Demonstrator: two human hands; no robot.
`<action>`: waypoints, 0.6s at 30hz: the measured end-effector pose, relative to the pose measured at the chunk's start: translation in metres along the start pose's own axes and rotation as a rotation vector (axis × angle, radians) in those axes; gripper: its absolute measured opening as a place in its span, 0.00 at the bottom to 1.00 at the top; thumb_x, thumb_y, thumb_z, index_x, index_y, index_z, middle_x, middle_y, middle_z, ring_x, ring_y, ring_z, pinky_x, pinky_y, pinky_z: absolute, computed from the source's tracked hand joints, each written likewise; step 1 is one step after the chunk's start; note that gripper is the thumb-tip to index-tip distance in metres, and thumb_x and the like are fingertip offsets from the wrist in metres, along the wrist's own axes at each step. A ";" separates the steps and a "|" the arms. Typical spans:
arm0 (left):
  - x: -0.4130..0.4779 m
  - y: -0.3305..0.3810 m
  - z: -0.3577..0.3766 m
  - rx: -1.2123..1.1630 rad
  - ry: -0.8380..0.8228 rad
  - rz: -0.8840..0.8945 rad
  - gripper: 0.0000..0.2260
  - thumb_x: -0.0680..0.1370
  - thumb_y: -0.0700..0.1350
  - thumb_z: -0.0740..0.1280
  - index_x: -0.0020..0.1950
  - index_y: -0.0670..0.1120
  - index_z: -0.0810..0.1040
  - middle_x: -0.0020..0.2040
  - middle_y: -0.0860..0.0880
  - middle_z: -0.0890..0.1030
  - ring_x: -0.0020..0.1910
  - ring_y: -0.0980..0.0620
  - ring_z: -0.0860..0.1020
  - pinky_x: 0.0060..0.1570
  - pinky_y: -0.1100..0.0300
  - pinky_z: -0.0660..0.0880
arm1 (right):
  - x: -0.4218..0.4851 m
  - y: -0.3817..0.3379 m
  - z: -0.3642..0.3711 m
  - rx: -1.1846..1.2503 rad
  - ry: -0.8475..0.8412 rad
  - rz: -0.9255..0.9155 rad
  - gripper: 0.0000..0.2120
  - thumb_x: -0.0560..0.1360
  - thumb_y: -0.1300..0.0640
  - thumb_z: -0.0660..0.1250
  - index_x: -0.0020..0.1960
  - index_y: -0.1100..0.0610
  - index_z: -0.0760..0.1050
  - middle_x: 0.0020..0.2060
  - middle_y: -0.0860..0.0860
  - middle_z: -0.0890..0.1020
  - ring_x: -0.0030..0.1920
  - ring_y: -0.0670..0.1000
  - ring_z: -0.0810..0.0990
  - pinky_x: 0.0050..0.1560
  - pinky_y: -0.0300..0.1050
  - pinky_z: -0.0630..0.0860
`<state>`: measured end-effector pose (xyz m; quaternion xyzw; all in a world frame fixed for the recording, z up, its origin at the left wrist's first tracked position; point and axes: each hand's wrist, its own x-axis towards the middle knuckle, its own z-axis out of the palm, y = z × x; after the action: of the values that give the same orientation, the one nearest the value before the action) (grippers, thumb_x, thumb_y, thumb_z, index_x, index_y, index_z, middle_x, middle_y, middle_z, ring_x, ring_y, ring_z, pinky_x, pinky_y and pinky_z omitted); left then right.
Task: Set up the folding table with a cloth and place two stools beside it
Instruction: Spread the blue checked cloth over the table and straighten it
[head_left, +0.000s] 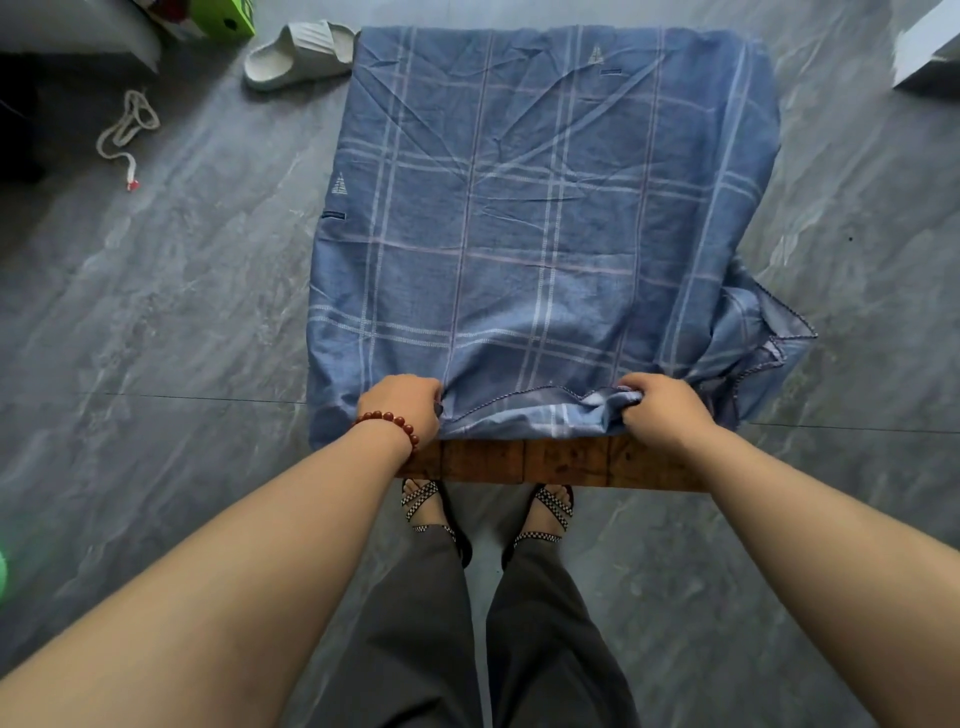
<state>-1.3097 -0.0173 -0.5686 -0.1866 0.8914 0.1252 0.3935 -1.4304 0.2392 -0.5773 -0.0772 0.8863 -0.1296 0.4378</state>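
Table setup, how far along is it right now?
Done: the table stands open and the blue cloth covers most of it. In hand: the left hand and right hand grip the near hem, a wooden strip still bare. Left: cover that edge, then bring both stools; none is in view.

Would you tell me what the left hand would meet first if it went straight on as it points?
Only the blue checked cloth it grips: the left hand points across the covered wooden table, and nothing seems to stand in that line up to the far edge.
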 end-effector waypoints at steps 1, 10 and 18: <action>-0.001 0.001 0.001 0.015 -0.004 0.004 0.07 0.77 0.45 0.60 0.53 0.52 0.75 0.53 0.46 0.77 0.52 0.44 0.75 0.47 0.52 0.73 | -0.001 -0.004 0.000 0.004 -0.021 0.003 0.12 0.68 0.59 0.61 0.49 0.49 0.77 0.50 0.53 0.82 0.48 0.56 0.77 0.48 0.50 0.77; -0.003 0.007 0.010 -0.073 0.158 0.095 0.06 0.77 0.41 0.60 0.52 0.47 0.74 0.52 0.45 0.73 0.51 0.44 0.73 0.46 0.49 0.74 | -0.003 -0.059 0.014 -0.398 -0.091 -0.422 0.35 0.63 0.38 0.71 0.67 0.45 0.65 0.62 0.48 0.70 0.65 0.53 0.67 0.60 0.59 0.64; 0.003 0.000 0.007 -0.149 0.181 0.097 0.05 0.77 0.39 0.58 0.52 0.44 0.71 0.51 0.42 0.74 0.46 0.42 0.74 0.44 0.50 0.72 | -0.006 -0.055 0.033 -0.715 -0.044 -0.377 0.28 0.68 0.51 0.72 0.64 0.53 0.64 0.59 0.53 0.68 0.59 0.56 0.69 0.50 0.54 0.69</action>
<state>-1.3071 -0.0150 -0.5754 -0.1827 0.9194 0.1928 0.2901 -1.3992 0.1833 -0.5757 -0.3885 0.8362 0.1105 0.3710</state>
